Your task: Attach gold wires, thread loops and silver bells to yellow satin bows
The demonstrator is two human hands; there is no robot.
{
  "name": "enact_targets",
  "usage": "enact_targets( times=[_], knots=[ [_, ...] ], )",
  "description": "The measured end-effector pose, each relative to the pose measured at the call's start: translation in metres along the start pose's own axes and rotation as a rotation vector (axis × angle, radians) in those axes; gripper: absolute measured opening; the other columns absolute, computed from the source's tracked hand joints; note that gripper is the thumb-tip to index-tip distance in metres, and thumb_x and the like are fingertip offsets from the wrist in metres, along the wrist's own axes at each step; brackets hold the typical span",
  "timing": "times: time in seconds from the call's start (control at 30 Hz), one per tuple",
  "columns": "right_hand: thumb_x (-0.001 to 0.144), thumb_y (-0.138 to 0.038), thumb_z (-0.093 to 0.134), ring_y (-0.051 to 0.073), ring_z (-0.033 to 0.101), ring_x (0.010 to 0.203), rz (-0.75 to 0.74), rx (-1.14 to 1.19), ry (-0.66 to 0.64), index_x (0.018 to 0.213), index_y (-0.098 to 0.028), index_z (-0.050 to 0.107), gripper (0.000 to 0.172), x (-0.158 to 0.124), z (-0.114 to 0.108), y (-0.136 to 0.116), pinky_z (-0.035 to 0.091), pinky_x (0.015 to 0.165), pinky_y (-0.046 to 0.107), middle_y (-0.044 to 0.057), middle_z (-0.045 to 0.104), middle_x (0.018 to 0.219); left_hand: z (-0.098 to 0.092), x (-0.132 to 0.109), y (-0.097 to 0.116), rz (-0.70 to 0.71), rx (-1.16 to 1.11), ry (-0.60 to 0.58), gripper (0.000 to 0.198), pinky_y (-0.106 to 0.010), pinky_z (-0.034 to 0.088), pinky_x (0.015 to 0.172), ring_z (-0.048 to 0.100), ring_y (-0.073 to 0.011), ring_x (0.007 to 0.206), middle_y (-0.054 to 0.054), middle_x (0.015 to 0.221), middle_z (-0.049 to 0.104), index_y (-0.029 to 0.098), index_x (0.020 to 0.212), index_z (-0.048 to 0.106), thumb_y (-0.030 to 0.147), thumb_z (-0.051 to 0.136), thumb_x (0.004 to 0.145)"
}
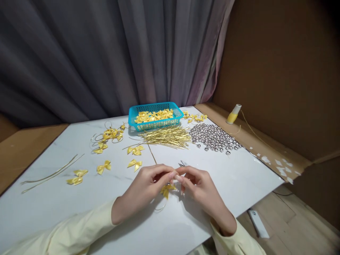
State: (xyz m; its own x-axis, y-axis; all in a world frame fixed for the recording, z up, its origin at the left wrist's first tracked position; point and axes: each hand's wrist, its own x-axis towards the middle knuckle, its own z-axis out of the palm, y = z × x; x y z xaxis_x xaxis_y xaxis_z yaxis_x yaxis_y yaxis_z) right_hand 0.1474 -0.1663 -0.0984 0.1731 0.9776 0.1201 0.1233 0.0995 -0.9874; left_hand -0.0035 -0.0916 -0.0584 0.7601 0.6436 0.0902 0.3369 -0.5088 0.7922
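My left hand and my right hand meet fingertip to fingertip above the white table, both pinched closed. Just below the fingertips hangs a yellow satin bow, with a thin loop of wire or cord under it. It seems to be held between both hands, though the fingers hide the exact grip. Metal scissor tips show behind my right hand. Loose yellow bows lie to the left of my hands, and a gold wire tie lies beyond them.
At the back stands a blue basket of yellow bows. Before it lie gold ties and silver beads. Finished-looking bows with loops sit left. A thread spool and paper scraps are on the right.
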Motion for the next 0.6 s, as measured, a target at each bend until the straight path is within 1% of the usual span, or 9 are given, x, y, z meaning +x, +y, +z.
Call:
enact_targets(
  times=[0.1, 0.2, 0.3, 0.43, 0.5, 0.57, 0.6],
  knots=[
    [0.081, -0.030, 0.055, 0.010, 0.051, 0.047, 0.011, 0.000, 0.020, 0.076, -0.016, 0.066, 0.019, -0.0015, 0.0008, -0.0014, 0.041, 0.048, 0.022, 0.002, 0.063, 0.064, 0.0025, -0.0016, -0.0036, 0.113, 0.088, 0.061, 0.018, -0.020, 0.043, 0.063, 0.059, -0.0106, 0.070, 0.000, 0.081, 0.067, 0.019, 0.084, 0.065, 0.020, 0.047, 0.088],
    [0.080, -0.032, 0.056, 0.009, 0.050, 0.045, 0.021, 0.007, 0.032, 0.070, -0.016, 0.064, 0.021, -0.0029, 0.0013, -0.0020, 0.040, 0.046, 0.022, 0.001, 0.062, 0.061, 0.0042, -0.0027, -0.0064, 0.213, 0.147, 0.129, 0.016, -0.020, 0.043, 0.063, 0.058, -0.0102, 0.069, 0.000, 0.079, 0.066, 0.019, 0.086, 0.064, 0.017, 0.048, 0.087],
    [0.080, -0.034, 0.056, 0.009, 0.049, 0.044, 0.027, 0.017, 0.034, 0.071, -0.015, 0.062, 0.022, -0.0032, 0.0010, -0.0015, 0.040, 0.045, 0.021, 0.001, 0.062, 0.062, 0.0047, -0.0029, -0.0076, 0.253, 0.180, 0.169, 0.015, -0.021, 0.043, 0.063, 0.057, -0.0105, 0.069, 0.000, 0.078, 0.065, 0.018, 0.087, 0.063, 0.016, 0.049, 0.087],
    [0.080, -0.034, 0.056, 0.009, 0.047, 0.046, -0.014, -0.034, 0.072, 0.071, -0.015, 0.058, 0.021, -0.0033, -0.0004, 0.0001, 0.038, 0.045, 0.020, -0.001, 0.056, 0.058, 0.0049, -0.0018, -0.0082, 0.254, 0.209, 0.181, 0.014, -0.021, 0.043, 0.063, 0.057, -0.0105, 0.068, 0.000, 0.076, 0.064, 0.018, 0.087, 0.063, 0.016, 0.049, 0.087],
    [0.080, -0.034, 0.056, 0.008, 0.046, 0.049, -0.052, -0.054, 0.085, 0.076, -0.016, 0.056, 0.019, -0.0035, -0.0011, 0.0004, 0.037, 0.045, 0.020, -0.001, 0.054, 0.061, 0.0052, -0.0011, -0.0086, 0.257, 0.216, 0.185, 0.014, -0.022, 0.044, 0.064, 0.058, -0.0110, 0.069, 0.000, 0.077, 0.064, 0.018, 0.088, 0.063, 0.017, 0.048, 0.087],
    [0.080, -0.034, 0.056, 0.008, 0.047, 0.050, -0.070, -0.053, 0.069, 0.087, -0.016, 0.056, 0.019, -0.0035, -0.0016, 0.0002, 0.038, 0.045, 0.019, -0.001, 0.054, 0.065, 0.0057, -0.0007, -0.0091, 0.262, 0.218, 0.185, 0.015, -0.022, 0.044, 0.064, 0.058, -0.0114, 0.069, 0.000, 0.078, 0.064, 0.018, 0.088, 0.062, 0.016, 0.048, 0.087],
    [0.080, -0.033, 0.056, 0.009, 0.048, 0.051, -0.072, -0.051, 0.057, 0.094, -0.016, 0.055, 0.023, -0.0034, -0.0017, 0.0000, 0.038, 0.045, 0.019, -0.001, 0.054, 0.067, 0.0060, -0.0007, -0.0094, 0.265, 0.217, 0.182, 0.015, -0.022, 0.044, 0.064, 0.058, -0.0115, 0.069, -0.001, 0.078, 0.064, 0.018, 0.088, 0.062, 0.016, 0.048, 0.087]
  ],
)
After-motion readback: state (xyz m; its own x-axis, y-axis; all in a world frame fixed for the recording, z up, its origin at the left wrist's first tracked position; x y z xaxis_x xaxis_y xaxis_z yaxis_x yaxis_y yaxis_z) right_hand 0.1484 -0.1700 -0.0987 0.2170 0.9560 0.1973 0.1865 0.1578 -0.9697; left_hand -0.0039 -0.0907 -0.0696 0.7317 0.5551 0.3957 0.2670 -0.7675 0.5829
